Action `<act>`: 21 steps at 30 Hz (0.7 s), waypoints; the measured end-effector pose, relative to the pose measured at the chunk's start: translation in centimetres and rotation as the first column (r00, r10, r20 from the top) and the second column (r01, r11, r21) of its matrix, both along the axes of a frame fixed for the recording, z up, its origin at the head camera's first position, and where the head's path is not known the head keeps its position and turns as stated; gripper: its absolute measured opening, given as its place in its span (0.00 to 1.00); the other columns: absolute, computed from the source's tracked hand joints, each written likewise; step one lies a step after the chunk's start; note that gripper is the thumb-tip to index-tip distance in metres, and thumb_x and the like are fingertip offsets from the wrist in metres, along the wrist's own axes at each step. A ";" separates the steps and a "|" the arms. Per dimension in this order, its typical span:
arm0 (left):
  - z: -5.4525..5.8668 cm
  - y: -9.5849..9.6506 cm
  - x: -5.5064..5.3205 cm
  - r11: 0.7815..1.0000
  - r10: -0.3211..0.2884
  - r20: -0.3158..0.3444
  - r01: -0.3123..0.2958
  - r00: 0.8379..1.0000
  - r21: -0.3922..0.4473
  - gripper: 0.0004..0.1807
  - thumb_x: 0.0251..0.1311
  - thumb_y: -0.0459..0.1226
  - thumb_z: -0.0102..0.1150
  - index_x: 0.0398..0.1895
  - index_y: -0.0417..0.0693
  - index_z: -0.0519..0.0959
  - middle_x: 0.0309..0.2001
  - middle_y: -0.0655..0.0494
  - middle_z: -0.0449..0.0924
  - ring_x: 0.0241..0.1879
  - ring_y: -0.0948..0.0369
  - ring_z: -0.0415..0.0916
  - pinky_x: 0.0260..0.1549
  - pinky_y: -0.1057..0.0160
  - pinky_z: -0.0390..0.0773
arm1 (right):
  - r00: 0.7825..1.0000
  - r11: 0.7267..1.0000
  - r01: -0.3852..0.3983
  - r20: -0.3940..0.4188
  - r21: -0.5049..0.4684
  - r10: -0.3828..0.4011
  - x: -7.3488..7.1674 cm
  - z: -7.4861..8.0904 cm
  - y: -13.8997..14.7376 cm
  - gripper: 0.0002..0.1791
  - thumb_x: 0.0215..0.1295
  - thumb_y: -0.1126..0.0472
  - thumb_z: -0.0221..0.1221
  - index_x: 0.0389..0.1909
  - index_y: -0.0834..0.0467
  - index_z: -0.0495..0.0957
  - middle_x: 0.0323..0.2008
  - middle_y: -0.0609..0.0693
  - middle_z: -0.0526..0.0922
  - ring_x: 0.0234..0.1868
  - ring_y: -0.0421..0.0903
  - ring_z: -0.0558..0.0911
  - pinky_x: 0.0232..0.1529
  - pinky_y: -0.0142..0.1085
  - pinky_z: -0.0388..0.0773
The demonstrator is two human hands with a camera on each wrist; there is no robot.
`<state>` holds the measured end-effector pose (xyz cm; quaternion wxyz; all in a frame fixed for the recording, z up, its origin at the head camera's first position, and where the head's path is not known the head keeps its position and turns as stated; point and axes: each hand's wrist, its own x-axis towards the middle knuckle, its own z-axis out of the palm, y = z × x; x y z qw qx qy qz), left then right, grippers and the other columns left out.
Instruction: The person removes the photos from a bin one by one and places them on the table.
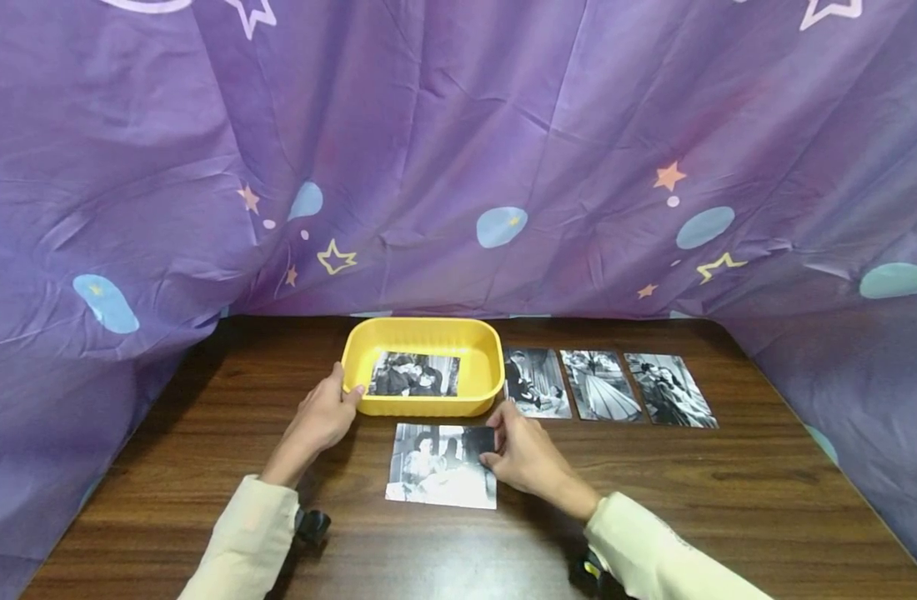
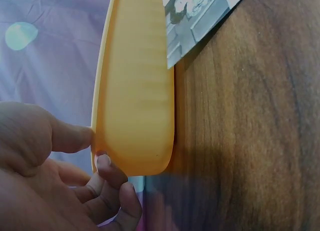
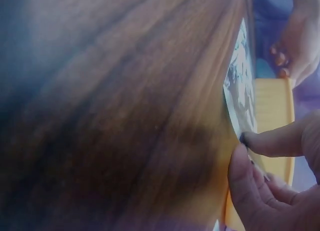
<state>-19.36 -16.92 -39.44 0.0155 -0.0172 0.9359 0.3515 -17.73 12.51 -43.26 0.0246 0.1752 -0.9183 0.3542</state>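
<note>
My left hand (image 1: 327,414) grips the near left rim of a yellow plastic tub (image 1: 428,406), its thumb and fingers on either side of the wall in the left wrist view. Inside the tub lies a black-and-white photo (image 1: 415,375) of two faces close together. My right hand (image 1: 524,451) pinches the right edge of another black-and-white photo (image 1: 442,475), which shows seated figures. That photo is in front of the tub; in the right wrist view it is tilted, held between thumb (image 3: 272,141) and fingers.
To the right of the tub, three black-and-white photos lie in a row: one with a person in a dark suit (image 1: 535,383), one with a wide pale gown (image 1: 601,385), one with a couple (image 1: 670,390). Behind the brown wooden table (image 1: 699,500) hangs a purple patterned cloth (image 1: 428,150).
</note>
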 end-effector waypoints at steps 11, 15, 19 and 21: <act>0.1 0.1 0.1 1.000 0.002 0.014 -0.002 1.000 0.012 0.38 0.77 0.40 0.45 0.77 0.25 0.43 0.72 0.27 0.57 0.70 0.34 0.60 0.68 0.37 0.59 | 1.000 0.989 0.026 0.006 0.146 -0.027 -0.1 -0.2 -0.2 0.22 0.46 0.66 0.77 0.42 0.63 0.78 0.31 0.48 0.78 0.29 0.43 0.76 0.31 0.38 0.78; 0.1 0.0 0.1 1.000 0.007 0.014 -0.007 1.000 0.009 0.38 0.77 0.40 0.45 0.77 0.25 0.43 0.70 0.26 0.62 0.69 0.34 0.62 0.68 0.37 0.60 | 1.000 0.984 0.019 0.001 0.178 -0.019 -0.2 -0.2 -0.2 0.24 0.45 0.64 0.77 0.43 0.65 0.79 0.35 0.50 0.77 0.33 0.46 0.76 0.35 0.40 0.79; 0.1 0.0 0.1 1.000 0.009 0.023 -0.009 1.000 0.013 0.38 0.78 0.40 0.45 0.77 0.26 0.43 0.71 0.27 0.59 0.69 0.35 0.60 0.68 0.38 0.60 | 1.000 0.981 0.011 0.017 0.192 -0.015 -0.2 -0.1 -0.2 0.25 0.46 0.64 0.77 0.45 0.66 0.80 0.35 0.51 0.76 0.34 0.46 0.75 0.37 0.41 0.80; 0.1 0.0 0.1 1.000 0.009 0.028 -0.009 1.000 0.016 0.38 0.78 0.40 0.45 0.77 0.26 0.43 0.73 0.28 0.57 0.70 0.35 0.59 0.69 0.38 0.59 | 1.000 0.980 0.011 0.020 0.199 -0.015 -0.3 -0.1 -0.2 0.25 0.47 0.64 0.77 0.45 0.67 0.80 0.35 0.51 0.76 0.34 0.46 0.75 0.38 0.41 0.80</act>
